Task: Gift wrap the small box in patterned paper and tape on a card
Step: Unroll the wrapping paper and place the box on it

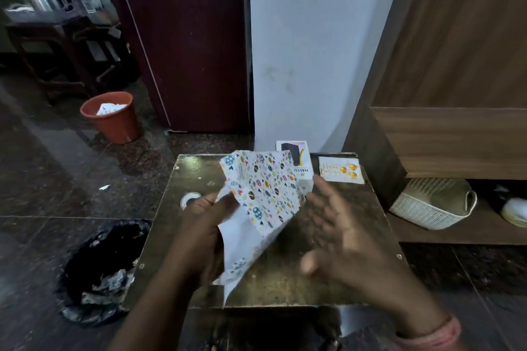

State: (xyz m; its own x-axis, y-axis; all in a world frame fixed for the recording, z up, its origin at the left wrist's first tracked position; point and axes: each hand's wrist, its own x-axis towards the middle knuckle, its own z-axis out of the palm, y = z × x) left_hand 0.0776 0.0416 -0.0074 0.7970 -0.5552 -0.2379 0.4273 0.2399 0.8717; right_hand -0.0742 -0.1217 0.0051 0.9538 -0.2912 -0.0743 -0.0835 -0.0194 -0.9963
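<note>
Risk: white wrapping paper w/ coloured dot print (265, 196) is held up off the worn brown desk (285, 279) in one hand only; could crease or tear if tugged. Left hand (205, 225) grips its left edge, fingers curled round it. Right hand (339, 225) open, fingers spread, holds nothing, just beside the sheet. Small white printed box (298, 157) sits behind the paper at desk's far edge; yellow-and-white card (340, 169) next to it, both apart from the fingers.
</note>
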